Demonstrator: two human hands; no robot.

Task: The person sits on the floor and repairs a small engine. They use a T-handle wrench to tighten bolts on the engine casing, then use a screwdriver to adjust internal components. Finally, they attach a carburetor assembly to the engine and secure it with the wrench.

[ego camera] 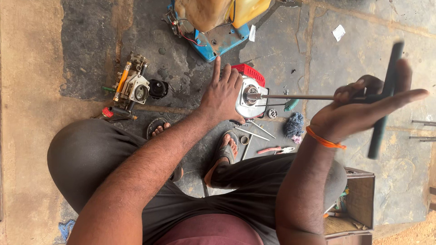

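Note:
A small engine (250, 93) with a red cover and silver housing lies on the stone floor in front of me. My left hand (221, 94) presses flat on its left side, fingers spread. My right hand (363, 109) grips the dark crossbar of a long T-handle wrench (383, 97), blurred with motion. The wrench's steel shaft (299, 96) runs left into the middle of the engine's housing.
A carburettor-like pump assembly (131, 88) and black cap (158, 88) lie at left. A blue-framed yellow tank (213, 27) stands at the top. Pliers (277, 149), thin rods (254, 132), a blue rag (295, 124) and a wooden toolbox (356, 199) are near my sandalled feet (225, 152).

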